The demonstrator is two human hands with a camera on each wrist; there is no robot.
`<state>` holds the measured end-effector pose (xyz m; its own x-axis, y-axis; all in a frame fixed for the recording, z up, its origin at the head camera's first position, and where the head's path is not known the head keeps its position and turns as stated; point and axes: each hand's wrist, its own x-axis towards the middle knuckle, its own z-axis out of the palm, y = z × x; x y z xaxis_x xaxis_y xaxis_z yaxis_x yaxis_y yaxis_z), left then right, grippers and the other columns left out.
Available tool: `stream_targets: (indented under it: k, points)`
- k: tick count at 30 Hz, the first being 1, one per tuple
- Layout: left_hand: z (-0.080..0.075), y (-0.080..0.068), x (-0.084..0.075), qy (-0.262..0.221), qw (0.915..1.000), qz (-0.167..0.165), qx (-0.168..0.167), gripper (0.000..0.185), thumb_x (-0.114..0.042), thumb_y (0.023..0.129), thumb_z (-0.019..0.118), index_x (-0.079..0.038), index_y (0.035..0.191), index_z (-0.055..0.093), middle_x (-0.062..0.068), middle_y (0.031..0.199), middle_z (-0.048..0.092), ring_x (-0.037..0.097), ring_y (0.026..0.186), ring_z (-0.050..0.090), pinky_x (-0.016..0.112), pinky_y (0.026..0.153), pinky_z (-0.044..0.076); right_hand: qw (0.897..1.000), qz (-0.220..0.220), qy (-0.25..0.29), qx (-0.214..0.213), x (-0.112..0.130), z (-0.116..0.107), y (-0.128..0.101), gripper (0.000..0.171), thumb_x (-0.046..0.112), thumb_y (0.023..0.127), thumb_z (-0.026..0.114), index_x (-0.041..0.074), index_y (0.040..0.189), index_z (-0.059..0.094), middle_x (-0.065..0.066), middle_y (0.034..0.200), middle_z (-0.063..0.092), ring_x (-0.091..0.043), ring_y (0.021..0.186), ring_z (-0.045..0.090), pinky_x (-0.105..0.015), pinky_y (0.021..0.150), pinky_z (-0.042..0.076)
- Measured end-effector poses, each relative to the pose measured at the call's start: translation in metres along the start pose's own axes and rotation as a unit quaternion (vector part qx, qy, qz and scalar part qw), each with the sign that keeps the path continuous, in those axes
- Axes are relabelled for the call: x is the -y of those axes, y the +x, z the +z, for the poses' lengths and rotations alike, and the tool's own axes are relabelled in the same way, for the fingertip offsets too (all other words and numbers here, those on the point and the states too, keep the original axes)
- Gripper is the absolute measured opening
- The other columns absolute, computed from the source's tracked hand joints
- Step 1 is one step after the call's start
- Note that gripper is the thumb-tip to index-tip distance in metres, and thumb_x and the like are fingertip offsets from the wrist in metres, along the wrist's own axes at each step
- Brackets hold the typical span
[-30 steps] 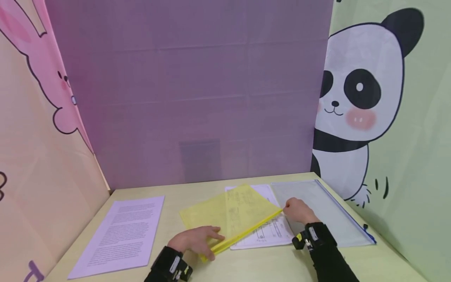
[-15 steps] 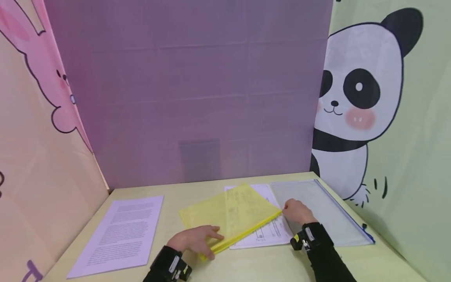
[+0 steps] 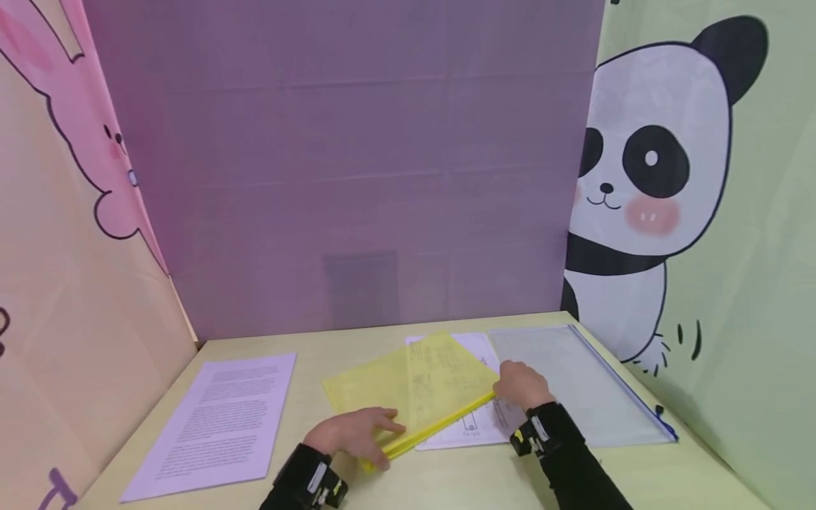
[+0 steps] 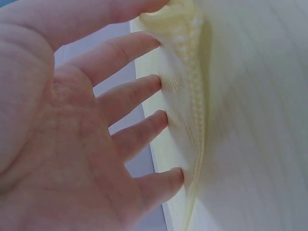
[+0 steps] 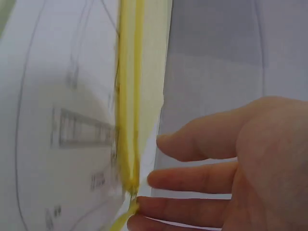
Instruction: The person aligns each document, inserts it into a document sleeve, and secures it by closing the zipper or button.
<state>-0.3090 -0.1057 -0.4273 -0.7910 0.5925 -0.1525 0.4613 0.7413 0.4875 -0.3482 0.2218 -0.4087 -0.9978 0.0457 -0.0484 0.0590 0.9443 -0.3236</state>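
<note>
A see-through yellow zip document pouch (image 3: 440, 375) lies slanted in front of me, its zip edge (image 3: 440, 425) facing me. At the near left corner, my left hand (image 3: 350, 433) holds the zip edge between thumb and fingers. The left wrist view has the fingertips spread against the pouch fabric (image 4: 178, 103), with the thumb at the zip's end. My right hand (image 3: 525, 386) is at the other end of the zip. In the right wrist view its lower fingertips pinch a yellow zip pull (image 5: 126, 216), just past the end of the yellow zip strip (image 5: 129, 96).
A sheet with a line drawing (image 3: 468, 428) lies partly under the pouch. To the right is a clear pouch with a blue zip (image 3: 580, 382). Printed text pages (image 3: 219, 425) lie at the left of the table (image 3: 319, 489). A purple curtain (image 3: 331, 170) hangs behind.
My right hand has moved a little left along the zip edge of the yellow pouch. The left hand and the pouch have stayed in place.
</note>
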Motion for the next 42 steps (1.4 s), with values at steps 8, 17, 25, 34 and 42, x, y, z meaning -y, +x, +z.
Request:
stream_targets:
  k: [8, 17, 25, 34, 42]
  points:
    - [0.001, 0.001, -0.001, -0.002, 1.0000, -0.001, -0.001, 0.062, -0.023, 0.073, 0.086, -0.022, 0.133, 0.068, 0.008, 0.155, 0.046, 0.038, 0.143, 0.038, 0.060, 0.115, 0.030, 0.995, -0.065, -0.068, -0.029, 0.041, 0.021, -0.019, 0.031, 0.031, 0.093, 0.070, 0.005, 0.078, 0.063, -0.009, 0.074, 0.053, -0.030, 0.075, 0.052, -0.045, 0.067, 0.047]
    - [0.001, 0.002, -0.003, 0.015, 0.9998, -0.013, -0.002, 0.063, -0.032, 0.075, 0.086, -0.025, 0.135, 0.067, 0.008, 0.155, 0.047, 0.037, 0.143, 0.040, 0.061, 0.114, 0.032, 0.989, -0.097, -0.116, -0.006, 0.076, 0.040, -0.042, 0.056, 0.061, 0.085, 0.071, 0.006, 0.076, 0.068, -0.018, 0.085, 0.067, -0.040, 0.087, 0.063, -0.052, 0.075, 0.054]
    - [-0.005, -0.001, -0.007, 0.019, 0.9992, -0.036, -0.007, 0.053, -0.042, 0.090, 0.074, -0.019, 0.138, 0.065, 0.009, 0.152, 0.051, 0.038, 0.140, 0.043, 0.061, 0.113, 0.034, 0.991, -0.103, -0.088, 0.006, 0.074, 0.042, -0.039, 0.055, 0.055, 0.083, 0.075, 0.002, 0.092, 0.068, -0.017, 0.092, 0.063, -0.037, 0.089, 0.060, -0.054, 0.077, 0.053]
    - [-0.005, -0.003, 0.002, -0.012, 0.9982, -0.013, -0.057, 0.064, -0.023, 0.080, 0.083, -0.008, 0.138, 0.062, 0.021, 0.148, 0.051, 0.046, 0.139, 0.040, 0.066, 0.112, 0.030, 0.992, -0.114, -0.059, -0.012, 0.066, 0.049, -0.028, 0.061, 0.048, 0.082, 0.079, -0.003, 0.113, 0.064, -0.019, 0.103, 0.060, -0.041, 0.099, 0.058, -0.060, 0.083, 0.051]
    - [0.003, 0.002, 0.006, 0.030, 0.9969, -0.056, -0.047, 0.078, -0.051, 0.082, 0.080, -0.014, 0.147, 0.056, 0.025, 0.156, 0.039, 0.050, 0.144, 0.031, 0.072, 0.110, 0.027, 0.976, -0.195, -0.078, -0.058, 0.073, 0.054, -0.029, 0.034, 0.036, 0.083, 0.081, 0.009, 0.078, 0.061, -0.008, 0.084, 0.053, -0.029, 0.083, 0.050, -0.048, 0.073, 0.049]
